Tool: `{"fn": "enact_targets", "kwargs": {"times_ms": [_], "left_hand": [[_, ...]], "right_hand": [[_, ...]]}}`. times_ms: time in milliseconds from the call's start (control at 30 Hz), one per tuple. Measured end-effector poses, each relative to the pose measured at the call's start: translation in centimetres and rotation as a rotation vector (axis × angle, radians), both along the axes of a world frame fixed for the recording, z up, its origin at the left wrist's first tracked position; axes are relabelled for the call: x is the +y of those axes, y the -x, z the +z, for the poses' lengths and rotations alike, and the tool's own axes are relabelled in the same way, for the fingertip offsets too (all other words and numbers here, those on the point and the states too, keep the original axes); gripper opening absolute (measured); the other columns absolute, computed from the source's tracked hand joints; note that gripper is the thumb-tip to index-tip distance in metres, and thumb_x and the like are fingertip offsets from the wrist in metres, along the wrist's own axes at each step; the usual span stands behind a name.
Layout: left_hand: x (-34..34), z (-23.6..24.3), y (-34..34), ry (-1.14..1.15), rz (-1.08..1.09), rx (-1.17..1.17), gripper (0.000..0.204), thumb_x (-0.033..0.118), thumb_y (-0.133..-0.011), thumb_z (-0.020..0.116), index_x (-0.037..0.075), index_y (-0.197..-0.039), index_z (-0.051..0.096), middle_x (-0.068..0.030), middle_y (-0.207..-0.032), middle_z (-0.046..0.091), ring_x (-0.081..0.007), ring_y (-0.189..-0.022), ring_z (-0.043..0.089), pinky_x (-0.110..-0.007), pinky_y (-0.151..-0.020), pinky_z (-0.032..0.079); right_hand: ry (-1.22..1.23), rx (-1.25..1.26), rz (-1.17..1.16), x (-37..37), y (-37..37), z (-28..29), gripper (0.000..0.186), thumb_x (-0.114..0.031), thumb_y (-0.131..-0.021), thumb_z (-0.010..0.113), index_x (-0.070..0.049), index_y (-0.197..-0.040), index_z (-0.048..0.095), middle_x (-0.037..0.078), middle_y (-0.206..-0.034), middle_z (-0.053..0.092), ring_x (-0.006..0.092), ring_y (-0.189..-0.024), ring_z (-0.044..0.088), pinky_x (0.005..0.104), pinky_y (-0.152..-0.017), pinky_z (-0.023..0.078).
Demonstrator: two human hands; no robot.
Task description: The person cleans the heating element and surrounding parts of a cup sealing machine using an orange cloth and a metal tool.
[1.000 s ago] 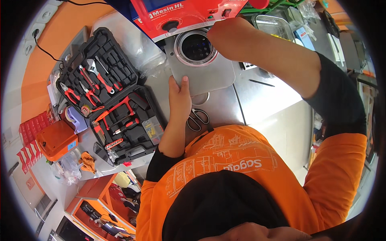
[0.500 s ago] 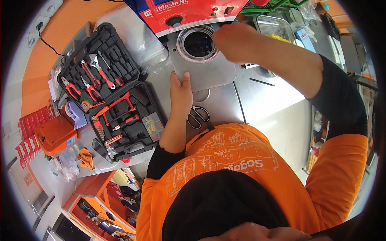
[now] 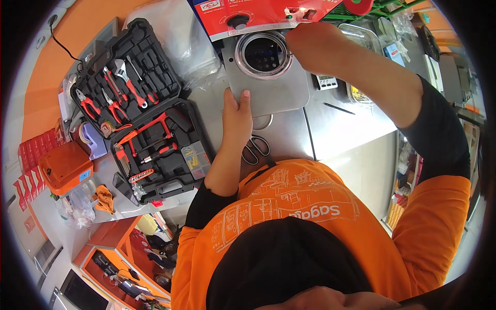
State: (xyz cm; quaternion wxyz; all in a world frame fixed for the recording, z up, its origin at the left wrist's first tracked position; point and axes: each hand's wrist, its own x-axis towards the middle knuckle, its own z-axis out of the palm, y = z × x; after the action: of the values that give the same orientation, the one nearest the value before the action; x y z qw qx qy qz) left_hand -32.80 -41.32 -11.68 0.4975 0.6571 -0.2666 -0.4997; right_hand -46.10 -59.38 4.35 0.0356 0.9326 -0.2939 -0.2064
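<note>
A flat grey metal plate (image 3: 284, 95) juts out from the front of a red machine (image 3: 268, 13) with a black knob and a switch. My left hand (image 3: 237, 121) is closed on the plate's near left corner, thumb on top. Set in the plate is a round opening with a clear, shiny ring (image 3: 263, 76) around it, dark inside. At the ring's right edge my right hand (image 3: 316, 47) is closed, knuckles up; its fingertips and whatever they hold are mostly hidden. Black-handled scissors (image 3: 258, 148) lie on the metal table close to my left wrist.
To the left an opened black tool case (image 3: 164, 64) holds red-handled pliers, wrenches and a hammer. Beyond it lies clear plastic (image 3: 178, 41). On the right are a white timer (image 3: 326, 82), a black pen (image 3: 339, 108), a wire basket (image 3: 361, 33) and a green basket (image 3: 380, 10).
The whole view has shifted a little, so the machine, plate and both hands appear farther right. The timer beside my right wrist shows more fully. My left hand keeps its hold on the plate.
</note>
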Motion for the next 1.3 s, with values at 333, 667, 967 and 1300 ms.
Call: {"fn": "enact_targets", "kwargs": {"times_ms": [333, 667, 967, 1300], "left_hand": [[0.0, -0.4, 0.3, 0.057, 0.049, -0.044, 0.027, 0.024, -0.106, 0.053, -0.001, -0.118, 0.050, -0.0174, -0.107, 0.067, -0.0224, -0.096, 0.064, -0.036, -0.086, 0.049], [-0.1, 0.5, 0.3, 0.024, 0.055, 0.015, 0.029, 0.024, -0.106, 0.053, -0.002, -0.120, 0.051, -0.0145, -0.104, 0.064, -0.0219, -0.095, 0.061, -0.035, -0.089, 0.048], [0.0, 0.0, 0.3, 0.034, 0.060, -0.034, 0.029, 0.025, -0.107, 0.051, -0.001, -0.121, 0.050, -0.0139, -0.109, 0.064, -0.0197, -0.098, 0.061, -0.034, -0.089, 0.049], [0.0, 0.5, 0.0, -0.028, -0.038, -0.005, 0.035, 0.033, -0.108, 0.050, 0.005, -0.128, 0.046, -0.0083, -0.114, 0.061, -0.0142, -0.093, 0.061, -0.032, -0.073, 0.056]], "right_hand": [[-0.044, -0.001, -0.084, 0.4, 0.0, 0.4, 0.021, -0.001, -0.082, 0.062, -0.007, -0.096, 0.076, 0.016, -0.093, 0.074, 0.0327, -0.091, 0.072, 0.0429, -0.078, 0.059], [-0.174, -0.032, -0.169, -1.7, 1.6, -1.4, 0.019, -0.001, -0.087, 0.057, -0.004, -0.096, 0.074, 0.017, -0.094, 0.073, 0.0349, -0.092, 0.071, 0.0423, -0.082, 0.056], [-0.306, 0.210, 0.103, 0.9, -1.7, -0.8, 0.015, 0.002, -0.079, 0.059, 0.002, -0.085, 0.073, 0.022, -0.084, 0.071, 0.0375, -0.079, 0.071, 0.0456, -0.067, 0.057], [-0.085, 0.404, 0.205, -1.7, -0.7, -2.9, 0.016, 0.003, -0.078, 0.059, 0.004, -0.088, 0.072, 0.025, -0.089, 0.071, 0.0371, -0.085, 0.073, 0.0442, -0.071, 0.059]]}}
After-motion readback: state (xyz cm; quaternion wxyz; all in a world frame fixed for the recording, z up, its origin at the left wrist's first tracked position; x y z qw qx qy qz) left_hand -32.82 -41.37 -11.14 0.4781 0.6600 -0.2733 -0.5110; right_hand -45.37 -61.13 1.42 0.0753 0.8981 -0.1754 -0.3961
